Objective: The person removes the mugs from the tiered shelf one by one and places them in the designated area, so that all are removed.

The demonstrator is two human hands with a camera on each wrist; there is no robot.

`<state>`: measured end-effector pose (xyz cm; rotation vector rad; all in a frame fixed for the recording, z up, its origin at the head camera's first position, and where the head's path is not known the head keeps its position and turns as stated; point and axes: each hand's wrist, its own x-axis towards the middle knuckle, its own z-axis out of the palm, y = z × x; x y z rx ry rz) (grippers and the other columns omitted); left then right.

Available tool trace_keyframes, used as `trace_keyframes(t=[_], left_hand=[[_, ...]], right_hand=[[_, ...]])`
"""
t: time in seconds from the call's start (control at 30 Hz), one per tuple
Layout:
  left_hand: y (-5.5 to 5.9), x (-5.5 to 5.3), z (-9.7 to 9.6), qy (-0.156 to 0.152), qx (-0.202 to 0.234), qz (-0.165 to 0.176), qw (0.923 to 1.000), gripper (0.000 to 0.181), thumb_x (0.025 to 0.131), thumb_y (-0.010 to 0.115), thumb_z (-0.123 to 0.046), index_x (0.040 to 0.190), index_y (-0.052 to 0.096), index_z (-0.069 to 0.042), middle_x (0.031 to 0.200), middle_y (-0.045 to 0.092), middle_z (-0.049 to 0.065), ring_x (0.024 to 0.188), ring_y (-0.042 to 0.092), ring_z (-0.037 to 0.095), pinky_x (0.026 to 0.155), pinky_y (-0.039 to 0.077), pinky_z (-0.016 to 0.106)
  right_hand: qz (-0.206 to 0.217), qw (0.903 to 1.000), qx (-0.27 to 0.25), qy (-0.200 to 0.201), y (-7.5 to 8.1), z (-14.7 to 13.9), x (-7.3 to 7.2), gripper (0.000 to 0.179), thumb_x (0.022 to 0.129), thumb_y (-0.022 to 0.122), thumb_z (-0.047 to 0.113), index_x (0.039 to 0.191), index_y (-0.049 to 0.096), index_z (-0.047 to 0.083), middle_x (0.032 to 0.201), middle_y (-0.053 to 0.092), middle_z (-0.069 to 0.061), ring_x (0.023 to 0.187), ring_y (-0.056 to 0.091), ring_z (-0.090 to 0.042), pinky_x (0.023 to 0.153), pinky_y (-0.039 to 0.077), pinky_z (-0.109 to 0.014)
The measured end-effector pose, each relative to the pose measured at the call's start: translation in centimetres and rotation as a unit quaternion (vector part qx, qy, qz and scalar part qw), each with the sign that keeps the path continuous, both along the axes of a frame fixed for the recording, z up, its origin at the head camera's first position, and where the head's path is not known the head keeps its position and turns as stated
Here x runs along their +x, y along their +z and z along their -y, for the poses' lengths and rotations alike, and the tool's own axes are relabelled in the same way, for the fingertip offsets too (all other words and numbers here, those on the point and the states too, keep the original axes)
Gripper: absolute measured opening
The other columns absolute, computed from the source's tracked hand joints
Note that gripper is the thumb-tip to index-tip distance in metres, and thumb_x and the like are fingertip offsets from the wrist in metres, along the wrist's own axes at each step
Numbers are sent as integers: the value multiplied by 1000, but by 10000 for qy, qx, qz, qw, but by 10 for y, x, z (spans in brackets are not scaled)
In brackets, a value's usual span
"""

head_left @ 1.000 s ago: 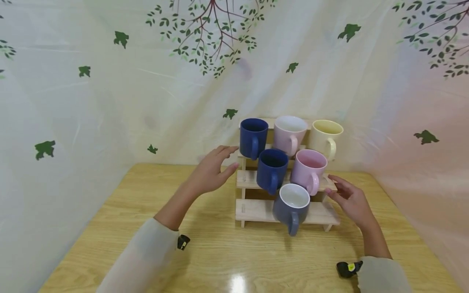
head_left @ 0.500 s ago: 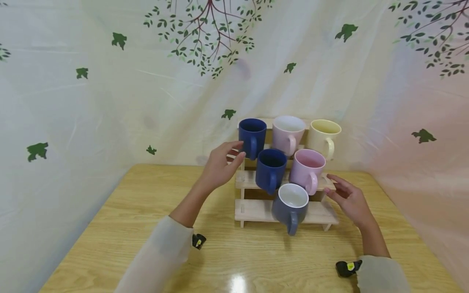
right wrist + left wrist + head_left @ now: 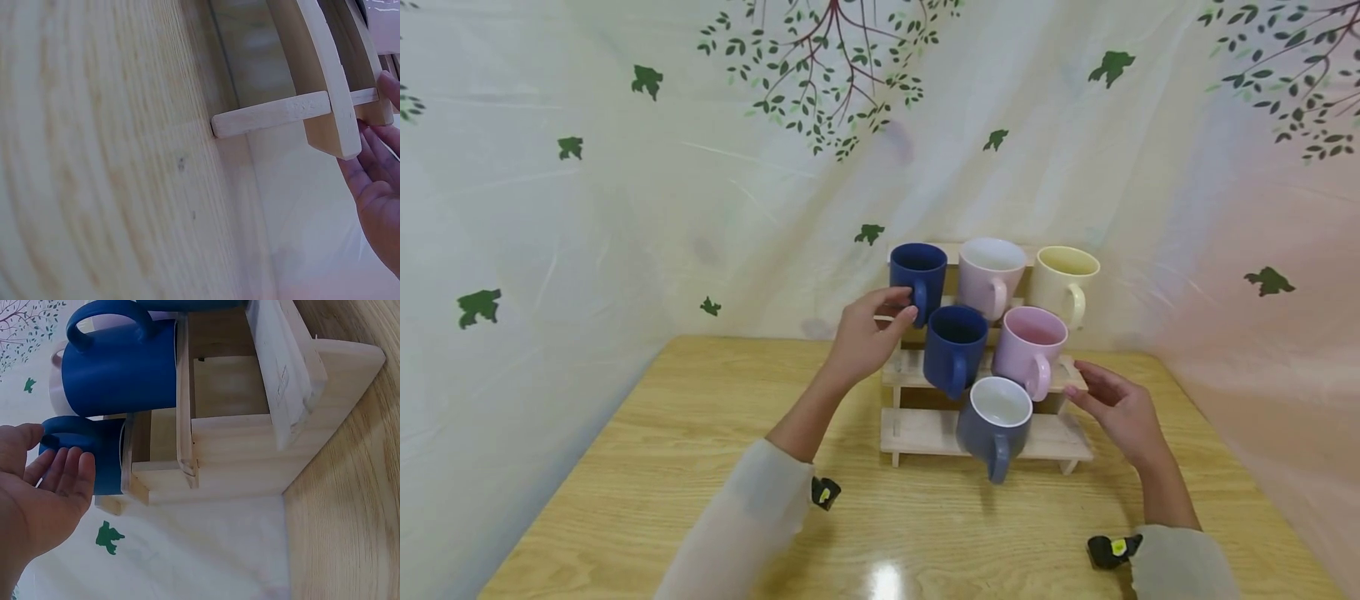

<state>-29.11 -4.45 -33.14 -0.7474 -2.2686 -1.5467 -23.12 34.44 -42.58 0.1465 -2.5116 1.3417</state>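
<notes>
In the head view, several mugs stand on a stepped wooden display stand (image 3: 917, 425). My left hand (image 3: 868, 333) reaches to the dark blue mug (image 3: 917, 271) at the back left, thumb and fingertips near its handle. In the left wrist view, the hand's fingers (image 3: 78, 469) are loosely bent beside that blue mug (image 3: 109, 465), not closed round the handle. My right hand (image 3: 1123, 412) holds the right end of the middle shelf between thumb and fingers. The right wrist view shows this right hand (image 3: 378, 187) at the shelf end, partly cut off by the frame.
Beside the blue mug are a pale pink mug (image 3: 988, 279) and a yellow mug (image 3: 1056, 287). Below stand another blue mug (image 3: 943, 362), a pink mug (image 3: 1018, 354) and a grey mug (image 3: 985, 429). The wooden table (image 3: 700, 433) meets a leaf-patterned curtain (image 3: 760, 208).
My left hand has moved right, from left of the stand to the back-left blue mug's handle. The right hand stays at the shelf end, and the mugs have not moved.
</notes>
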Motion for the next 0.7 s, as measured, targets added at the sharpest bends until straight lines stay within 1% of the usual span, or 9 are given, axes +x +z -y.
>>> trace_keyframes(t=[0.13,0.33,0.53,0.7], left_hand=[[0,-1,-4,1,137,118,9998,38,103,66,-25,134,64,-4,119,70,8,105,68,21,90,58,37],[0,-1,-7,32,421,445,9981,38,102,66,-28,133,66,-6,118,70,6,107,66,20,93,56,38],[1,-1,-11,-51,837,783,9934,34,102,67,-27,128,68,-5,115,70,7,105,66,21,94,56,36],[0,-1,-13,-49,989,1023,9898,33,102,67,-28,124,70,-4,113,70,7,103,65,21,93,56,35]], right_hand=[[-6,10000,-34,-12,0,0,0,56,99,71,33,144,57,3,138,59,-28,99,59,10,81,51,-9],[128,9998,-91,-143,0,0,-1,58,97,72,35,144,57,4,137,60,-27,97,60,8,80,52,-9],[221,9995,-188,-123,2,0,1,60,98,72,33,145,55,2,139,58,-28,97,58,10,79,51,-8],[227,9995,-138,-169,1,0,0,60,97,72,37,144,56,3,138,60,-25,98,59,9,80,51,-8]])
